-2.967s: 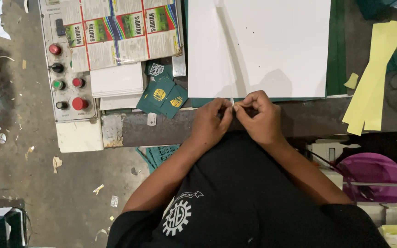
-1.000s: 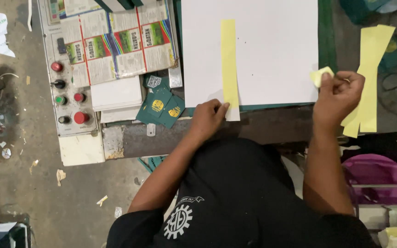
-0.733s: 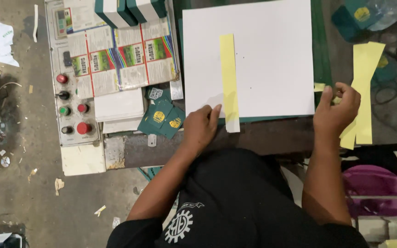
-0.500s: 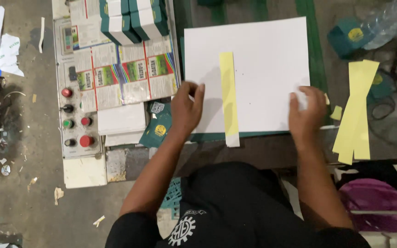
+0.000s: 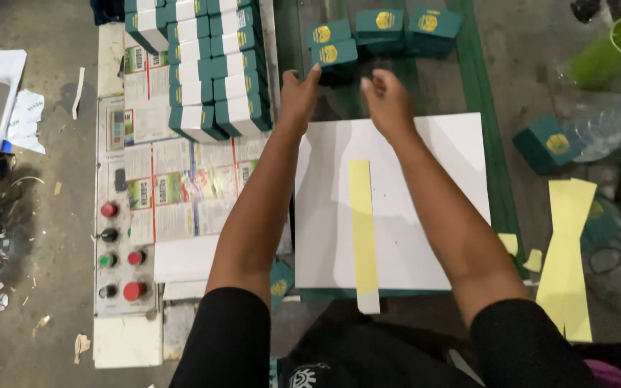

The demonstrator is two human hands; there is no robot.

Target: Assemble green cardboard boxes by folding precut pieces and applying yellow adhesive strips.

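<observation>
The left hand [image 5: 297, 98] is stretched to the far side of the table, and its fingertips are laid against the left edge of a small dark green box [image 5: 334, 55] with a gold emblem on its top; the fingers are extended and nothing is gripped. The right hand [image 5: 388, 102] is held just to the right of that box, palm down with the fingers loosely curled and empty, apart from the box. Further green boxes [image 5: 404, 27] of the same kind are grouped just beyond, at the far edge. Beneath both forearms a white sheet [image 5: 440, 194] is spread on the green-edged table [image 5: 501, 208], and a yellow strip [image 5: 363, 230] is laid along it, its near end passing over the sheet's near edge. To the left, green-and-white cartons [image 5: 203, 65] are stacked in rows, with a control panel [image 5: 118, 244] of red and green buttons nearer. To the right, more yellow strips [image 5: 568, 251] are seen lying together, and a single green box [image 5: 549, 144] is set apart beside crumpled clear plastic [image 5: 612, 118].
</observation>
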